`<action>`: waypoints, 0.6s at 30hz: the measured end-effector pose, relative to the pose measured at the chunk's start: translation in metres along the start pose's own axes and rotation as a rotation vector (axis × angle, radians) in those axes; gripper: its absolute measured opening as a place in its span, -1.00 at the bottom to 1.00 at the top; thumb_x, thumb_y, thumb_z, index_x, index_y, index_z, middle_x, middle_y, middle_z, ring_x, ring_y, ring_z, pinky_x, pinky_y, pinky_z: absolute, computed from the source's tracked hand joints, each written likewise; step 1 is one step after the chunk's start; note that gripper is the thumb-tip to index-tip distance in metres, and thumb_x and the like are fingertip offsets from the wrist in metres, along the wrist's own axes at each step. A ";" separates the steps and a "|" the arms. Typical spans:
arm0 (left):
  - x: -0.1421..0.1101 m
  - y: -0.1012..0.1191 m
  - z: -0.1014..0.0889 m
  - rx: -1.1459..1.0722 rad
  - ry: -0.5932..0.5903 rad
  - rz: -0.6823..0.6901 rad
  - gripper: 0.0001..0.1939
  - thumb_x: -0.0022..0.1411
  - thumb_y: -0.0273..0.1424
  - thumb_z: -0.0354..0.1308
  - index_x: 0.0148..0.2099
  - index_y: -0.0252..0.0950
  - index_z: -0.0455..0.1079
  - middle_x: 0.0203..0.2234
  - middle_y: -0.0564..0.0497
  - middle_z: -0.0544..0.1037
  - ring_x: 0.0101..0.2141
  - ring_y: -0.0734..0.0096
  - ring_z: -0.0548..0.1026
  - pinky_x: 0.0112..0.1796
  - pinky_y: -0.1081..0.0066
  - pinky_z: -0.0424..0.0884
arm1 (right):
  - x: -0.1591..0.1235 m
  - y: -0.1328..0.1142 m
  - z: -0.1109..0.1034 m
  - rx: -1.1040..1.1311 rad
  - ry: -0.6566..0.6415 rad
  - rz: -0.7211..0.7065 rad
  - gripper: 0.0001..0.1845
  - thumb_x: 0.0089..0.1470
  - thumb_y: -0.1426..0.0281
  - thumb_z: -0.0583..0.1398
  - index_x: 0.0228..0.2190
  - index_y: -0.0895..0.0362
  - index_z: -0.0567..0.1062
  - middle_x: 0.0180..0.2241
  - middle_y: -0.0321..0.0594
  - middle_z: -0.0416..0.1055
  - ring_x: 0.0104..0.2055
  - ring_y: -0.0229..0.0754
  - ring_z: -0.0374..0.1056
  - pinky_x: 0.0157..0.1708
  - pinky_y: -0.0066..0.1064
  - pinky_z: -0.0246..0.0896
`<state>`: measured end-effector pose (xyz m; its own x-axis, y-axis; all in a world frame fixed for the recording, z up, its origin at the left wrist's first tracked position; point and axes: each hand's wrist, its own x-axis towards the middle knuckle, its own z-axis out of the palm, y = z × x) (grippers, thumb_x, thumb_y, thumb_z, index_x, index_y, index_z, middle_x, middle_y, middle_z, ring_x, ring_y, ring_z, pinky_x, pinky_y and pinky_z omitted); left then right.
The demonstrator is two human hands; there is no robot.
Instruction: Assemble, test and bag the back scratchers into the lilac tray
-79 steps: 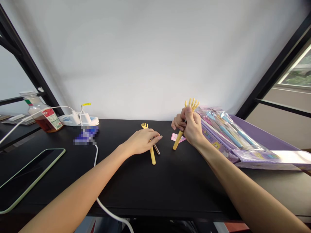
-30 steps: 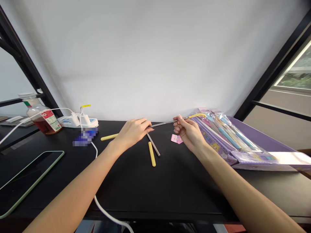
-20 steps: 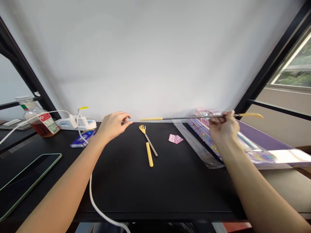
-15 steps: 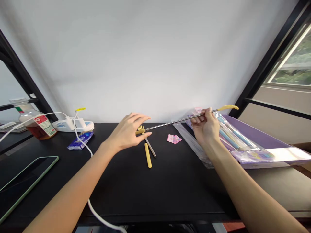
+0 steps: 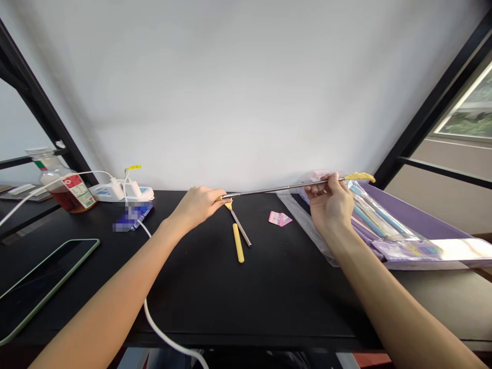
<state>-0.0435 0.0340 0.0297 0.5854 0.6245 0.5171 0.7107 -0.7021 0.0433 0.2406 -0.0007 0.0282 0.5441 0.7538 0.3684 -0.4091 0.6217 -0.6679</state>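
Note:
An extended telescopic back scratcher with a thin metal rod is held almost level above the desk. My left hand is closed round its yellow handle end, most of which the fingers cover. Near the other end, the fingertips of my right hand pinch the rod just below the yellow head. On the desk below lies a second back scratcher in parts: a metal rod with a yellow claw end partly behind my left hand, and a separate yellow handle beside it.
Pink paper tags lie mid-desk. To the right stands a purple box with plastic-wrapped sticks, a clear sleeve beside it. At left are a bottle, power strip, blue packet, white cable and phone.
My left hand's fingers, earlier spread around the yellow handle, have closed on it. The rod now sits more level. The whole view has shifted slightly.

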 end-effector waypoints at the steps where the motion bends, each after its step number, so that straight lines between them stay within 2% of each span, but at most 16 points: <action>1: 0.000 -0.003 -0.003 -0.054 -0.045 -0.005 -0.67 0.44 -0.20 0.02 -0.28 -0.24 0.49 -0.56 0.06 0.54 -0.55 0.41 0.45 -0.46 0.43 0.23 | 0.003 -0.001 -0.001 0.005 0.017 -0.015 -0.57 0.12 0.10 0.32 -0.57 0.11 0.38 -0.64 -0.44 0.11 -0.59 -0.37 0.12 -0.45 -0.47 0.36; 5: 0.002 -0.007 -0.009 -0.233 -0.133 -0.047 -0.66 0.43 -0.15 0.03 -0.28 -0.22 0.49 -0.53 0.09 0.56 -0.56 0.46 0.43 -0.47 0.46 0.24 | 0.007 -0.005 -0.001 0.010 0.014 -0.030 -0.52 0.10 0.02 0.30 -0.58 0.11 0.38 -0.65 -0.45 0.05 -0.60 -0.37 0.09 -0.48 -0.47 0.34; 8: 0.001 -0.008 -0.010 -0.226 -0.167 -0.062 -0.64 0.43 -0.14 0.01 -0.29 -0.22 0.49 -0.54 0.08 0.54 -0.60 0.48 0.36 -0.52 0.44 0.19 | 0.005 -0.005 0.000 0.012 -0.012 -0.020 -0.53 0.11 0.04 0.31 -0.59 0.13 0.40 -0.65 -0.43 0.07 -0.59 -0.37 0.11 -0.46 -0.48 0.34; 10: -0.001 -0.008 -0.010 -0.153 -0.144 -0.041 -0.65 0.43 -0.17 -0.01 -0.26 -0.21 0.49 -0.55 0.08 0.52 -0.59 0.46 0.35 -0.51 0.43 0.16 | 0.002 -0.004 0.001 0.011 -0.045 0.012 -0.56 0.10 0.08 0.33 -0.58 0.13 0.41 -0.64 -0.42 0.11 -0.57 -0.36 0.14 -0.43 -0.46 0.36; 14: -0.002 -0.007 -0.008 -0.034 -0.004 0.015 -0.64 0.46 -0.16 -0.09 -0.13 -0.17 0.50 -0.46 0.05 0.55 -0.48 0.38 0.45 -0.42 0.41 0.20 | -0.004 -0.001 0.006 0.016 -0.100 0.083 -0.61 0.07 0.11 0.35 -0.54 0.11 0.42 -0.61 -0.41 0.16 -0.54 -0.34 0.21 -0.34 -0.40 0.42; 18: 0.003 -0.004 -0.005 -0.025 0.016 0.064 -0.54 0.48 -0.11 -0.14 -0.31 -0.23 0.44 -0.56 0.04 0.45 -0.53 0.39 0.38 -0.46 0.40 0.14 | 0.000 -0.003 0.005 0.011 -0.042 0.031 -0.59 0.12 0.10 0.32 -0.56 0.12 0.42 -0.62 -0.41 0.16 -0.56 -0.36 0.18 -0.40 -0.46 0.39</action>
<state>-0.0463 0.0365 0.0358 0.6230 0.5723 0.5333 0.6616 -0.7492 0.0311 0.2379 -0.0019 0.0334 0.5004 0.7806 0.3745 -0.4333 0.6003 -0.6722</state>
